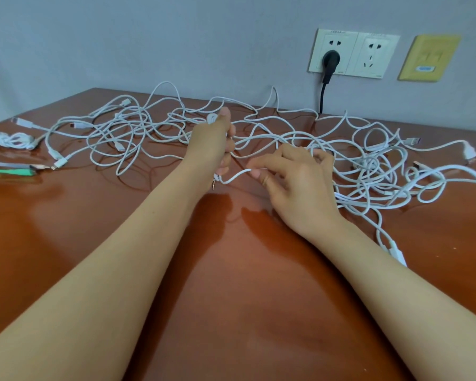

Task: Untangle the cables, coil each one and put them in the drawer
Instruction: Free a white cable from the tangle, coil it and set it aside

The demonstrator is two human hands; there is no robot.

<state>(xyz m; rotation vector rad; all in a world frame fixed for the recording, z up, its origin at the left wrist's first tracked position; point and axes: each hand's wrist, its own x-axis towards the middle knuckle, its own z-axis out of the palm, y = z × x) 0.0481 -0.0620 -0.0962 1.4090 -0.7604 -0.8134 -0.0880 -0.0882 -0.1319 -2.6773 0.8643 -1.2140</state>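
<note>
Cables (368, 163): white, tangled, spread over the desk (231, 284) below the wall socket (353, 52) and far to its left.
Left hand (212, 138): below-left of socket; fingers clenched round a gathered strand, jack end dangling beneath.
Right hand (297, 182): below socket; thumb and forefinger pinch the same strand, just beside left hand.
Bundle (11, 140): small white coil, far left of socket; green cable (8, 171) near it.
</note>
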